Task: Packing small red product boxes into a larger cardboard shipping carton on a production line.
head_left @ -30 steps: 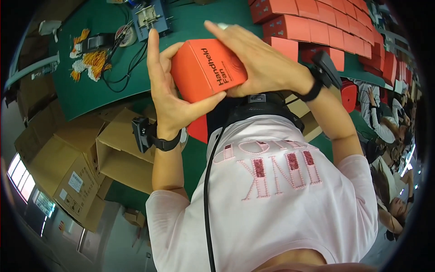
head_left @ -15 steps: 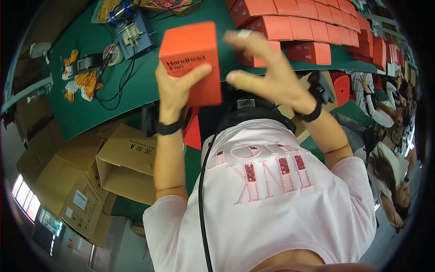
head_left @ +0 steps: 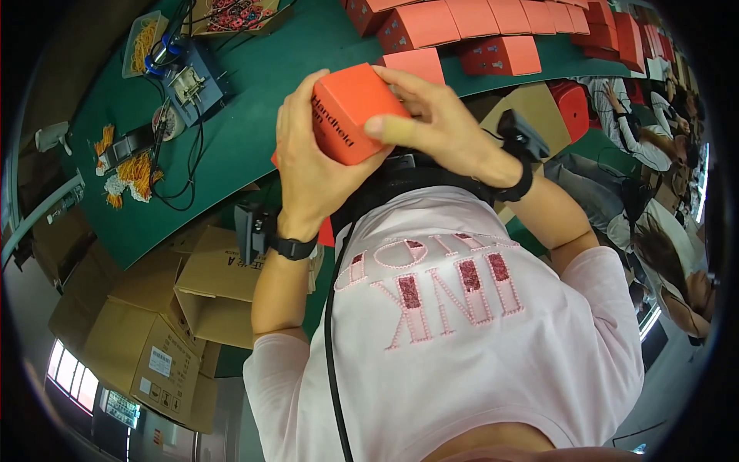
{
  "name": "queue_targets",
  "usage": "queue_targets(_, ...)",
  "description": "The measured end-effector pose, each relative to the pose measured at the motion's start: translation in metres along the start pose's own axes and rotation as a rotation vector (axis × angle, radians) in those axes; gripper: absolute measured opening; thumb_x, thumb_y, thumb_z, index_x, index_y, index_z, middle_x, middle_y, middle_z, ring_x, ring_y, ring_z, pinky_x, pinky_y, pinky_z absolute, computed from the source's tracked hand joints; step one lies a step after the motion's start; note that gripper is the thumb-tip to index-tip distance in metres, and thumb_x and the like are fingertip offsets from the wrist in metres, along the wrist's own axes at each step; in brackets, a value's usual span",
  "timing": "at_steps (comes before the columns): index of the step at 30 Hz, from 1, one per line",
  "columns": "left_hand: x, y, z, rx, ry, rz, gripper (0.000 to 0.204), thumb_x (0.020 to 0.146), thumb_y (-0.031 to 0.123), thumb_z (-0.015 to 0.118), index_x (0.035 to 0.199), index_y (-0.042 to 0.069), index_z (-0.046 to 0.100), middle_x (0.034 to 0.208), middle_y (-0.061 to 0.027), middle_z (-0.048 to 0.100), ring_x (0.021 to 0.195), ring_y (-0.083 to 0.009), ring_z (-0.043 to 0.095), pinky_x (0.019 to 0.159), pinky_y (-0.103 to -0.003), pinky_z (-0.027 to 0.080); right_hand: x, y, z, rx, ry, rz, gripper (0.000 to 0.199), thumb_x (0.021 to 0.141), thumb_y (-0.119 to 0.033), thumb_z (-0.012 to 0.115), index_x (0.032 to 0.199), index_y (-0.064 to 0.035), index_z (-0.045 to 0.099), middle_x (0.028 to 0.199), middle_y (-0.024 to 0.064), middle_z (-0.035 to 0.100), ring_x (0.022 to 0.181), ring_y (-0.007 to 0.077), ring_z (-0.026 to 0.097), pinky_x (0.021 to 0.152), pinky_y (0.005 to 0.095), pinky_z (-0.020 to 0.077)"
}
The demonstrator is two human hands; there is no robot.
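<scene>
Between my two hands I hold a closed red cardboard box [head_left: 358, 104] with dark printing on one side, tilted above the near edge of the green table. My left hand [head_left: 312, 150] wraps round its left and lower side. Fingers of my right hand [head_left: 431, 119] lie along the far right edge, and the thumb, which has a pale covering, presses on the near face. Just beyond the held box, another red box [head_left: 416, 65] rests on the table, partly hidden by my right hand.
Rows of red boxes [head_left: 477, 19] fill the table's far right. At the left are a blue machine [head_left: 196, 85], a tub of yellow ties [head_left: 144, 42], bundles of white-and-orange wires [head_left: 138, 175] and black cables. Open brown cartons [head_left: 219, 285] stand below left. Other people sit at the right.
My right hand has come in from the right and now grips the box. The box has tipped and turned, and my left hand has shifted round its side. The view has shifted slightly.
</scene>
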State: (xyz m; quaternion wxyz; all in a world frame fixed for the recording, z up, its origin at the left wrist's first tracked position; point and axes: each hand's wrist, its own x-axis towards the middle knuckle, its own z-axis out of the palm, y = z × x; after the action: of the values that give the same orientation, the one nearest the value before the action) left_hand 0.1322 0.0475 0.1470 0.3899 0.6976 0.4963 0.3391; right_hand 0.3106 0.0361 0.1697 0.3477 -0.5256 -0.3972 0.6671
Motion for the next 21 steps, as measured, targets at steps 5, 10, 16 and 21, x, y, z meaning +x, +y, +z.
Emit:
queue_targets(5, -0.003, 0.009, -0.003, 0.215, -0.056, 0.114, 0.075, 0.059, 0.026, 0.084, 0.124, 0.007, 0.049, 0.111, -0.0094, 0.057, 0.099, -0.0281, 0.052, 0.088, -0.041, 0.039, 0.0, -0.02, -0.017, -0.343, -0.107, 0.198, 0.079, 0.077, -0.03, 0.077, 0.135, 0.0098, 0.042, 0.09, 0.0172, 0.067, 0.081, 0.0126, 0.061, 0.069, 0.026, 0.0494)
queue_targets(10, -0.001, 0.012, -0.002, 0.305, -0.129, 0.233, 0.07, 0.06, 0.022, 0.081, 0.121, 0.007, 0.051, 0.111, -0.008, 0.057, 0.098, -0.029, 0.05, 0.088, -0.041, 0.037, -0.005, -0.028, -0.02, -0.475, -0.132, 0.133, 0.08, 0.072, -0.029, 0.077, 0.132, 0.0123, 0.044, 0.091, 0.0192, 0.068, 0.077, 0.0165, 0.064, 0.071, 0.0269, 0.0504)
queue_targets(16, -0.017, 0.016, -0.009, 0.439, -0.279, 0.22, 0.074, 0.06, 0.024, 0.083, 0.125, 0.008, 0.052, 0.117, -0.0075, 0.055, 0.1, -0.0287, 0.05, 0.089, -0.043, 0.037, -0.012, -0.014, -0.012, -0.505, -0.143, 0.155, 0.075, 0.071, -0.026, 0.075, 0.125, 0.0169, 0.047, 0.079, 0.0194, 0.069, 0.069, 0.0193, 0.066, 0.066, 0.0307, 0.0533)
queue_targets(21, -0.014, 0.009, -0.015, 0.341, -0.291, 0.2, 0.075, 0.06, 0.022, 0.084, 0.125, 0.006, 0.049, 0.116, -0.0109, 0.055, 0.103, -0.0312, 0.05, 0.092, -0.043, 0.037, -0.016, -0.005, -0.023, -0.244, -0.183, 0.106, 0.038, 0.08, -0.017, 0.063, 0.106, 0.0095, 0.06, 0.07, 0.0098, 0.065, 0.06, 0.0124, 0.062, 0.058, 0.0264, 0.0506)
